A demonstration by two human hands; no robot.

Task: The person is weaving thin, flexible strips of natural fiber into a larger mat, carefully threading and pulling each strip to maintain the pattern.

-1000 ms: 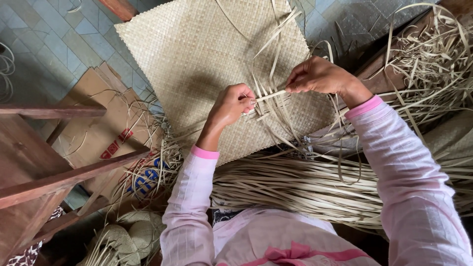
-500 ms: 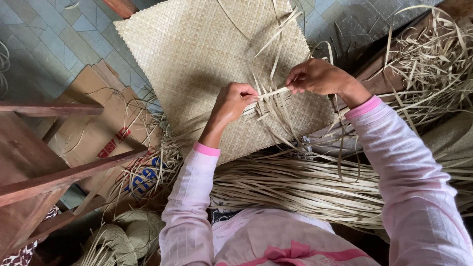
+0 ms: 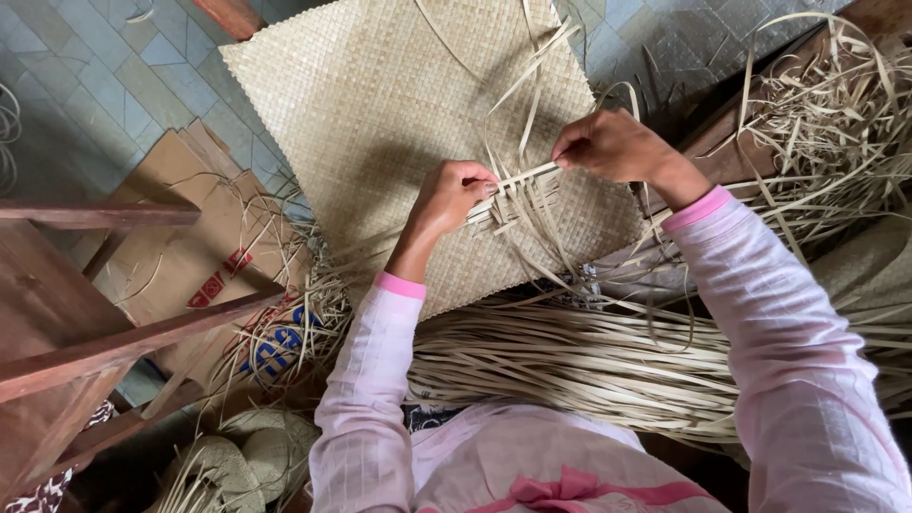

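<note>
The left hand (image 3: 454, 195) is clenched over a small cluster of pale loose strips (image 3: 518, 204) at the near edge of a large woven mat (image 3: 380, 104), its grip pressing them down where the weave is unfinished. The right hand (image 3: 613, 144) pinches one flat strip (image 3: 532, 174) between thumb and fingertips, and this strip runs almost level from the right hand to the left hand, just above the mat's surface. Whether that strip already passes under the neighbouring ones is hard to tell, since the fingers cover the crossing.

The mat lies spread on a tiled floor (image 3: 76, 85), a corner pointing toward the top left, with several long strips curling up from its middle. Between the mat and the person's lap lies a thick bundle of long strips (image 3: 570, 356), lying roughly left to right. A tangled heap of thinner cuttings (image 3: 826, 114) sits at the upper right. To the left, flattened cardboard (image 3: 180, 256) rests on the floor beside a dark wooden frame (image 3: 85, 351). Both arms wear pink sleeves (image 3: 760, 323).
</note>
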